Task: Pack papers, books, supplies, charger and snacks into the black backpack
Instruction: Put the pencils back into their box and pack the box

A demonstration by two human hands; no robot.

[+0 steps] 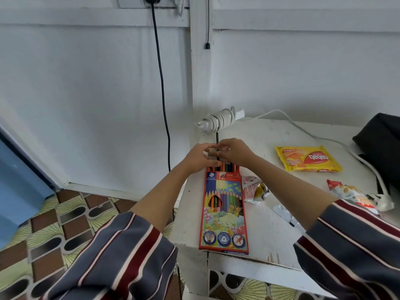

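A red box of coloured pencils lies flat on the white table, its far end open with pencil ends showing. My left hand holds the box's open end and flap. My right hand pinches a dark pencil that stands upright out of the box opening. A yellow wafer pack lies to the right. Two small snack packets lie nearer. The black backpack sits at the table's right edge, partly out of view. A white charger with wound cable rests at the table's back corner.
A white cable runs across the table toward the backpack. A silver wrapper lies by my right forearm. A black cord hangs down the white wall. Patterned floor lies left of the table.
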